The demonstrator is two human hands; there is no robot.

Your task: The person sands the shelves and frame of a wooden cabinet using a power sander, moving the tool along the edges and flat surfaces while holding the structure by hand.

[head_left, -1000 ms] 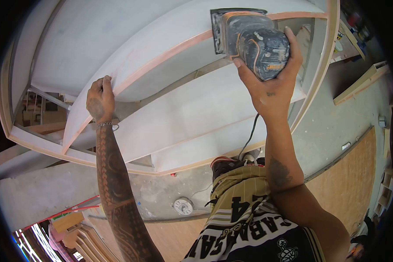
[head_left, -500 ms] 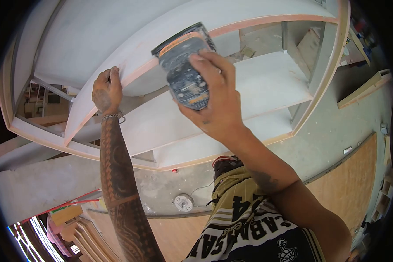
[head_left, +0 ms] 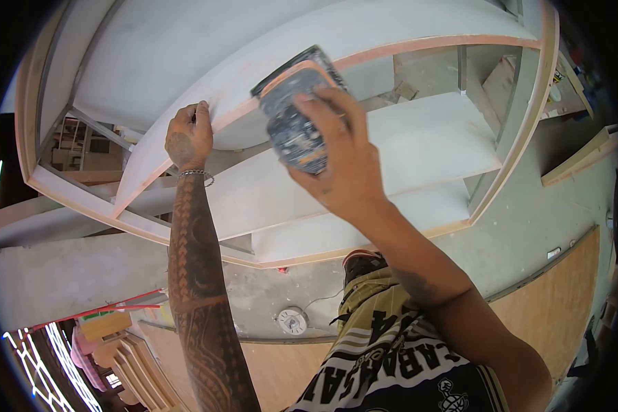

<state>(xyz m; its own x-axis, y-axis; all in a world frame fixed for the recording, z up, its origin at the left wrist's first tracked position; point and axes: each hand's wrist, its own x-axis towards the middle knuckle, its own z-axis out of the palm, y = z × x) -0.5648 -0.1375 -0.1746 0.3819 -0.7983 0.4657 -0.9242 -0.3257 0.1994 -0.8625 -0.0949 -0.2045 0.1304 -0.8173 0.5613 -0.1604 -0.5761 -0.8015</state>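
Note:
A dusty black-and-orange power sander (head_left: 299, 113) is in my right hand (head_left: 347, 154), which grips its body from the right side. The sander's flat front end overlaps the pinkish front edge of a curved white shelf board (head_left: 233, 113). My left hand (head_left: 189, 136) is wrapped over that same edge further left, thumb on top and the other fingers mostly hidden behind it. The board belongs to a large white cabinet frame with curved shelves (head_left: 364, 154) and a bare wood-coloured rim. White dust coats the sander.
Below the frame lies a grey concrete floor with a round white disc (head_left: 293, 321) and a thin cord. Plywood sheets (head_left: 553, 295) lie near my legs. A wooden angled piece (head_left: 580, 159) stands at right, and curved wooden strips (head_left: 141, 371) are stacked at lower left.
The whole view has shifted slightly, so the frame sits a little further right. Both hands keep their hold, and the sander stays over nearly the same stretch of edge.

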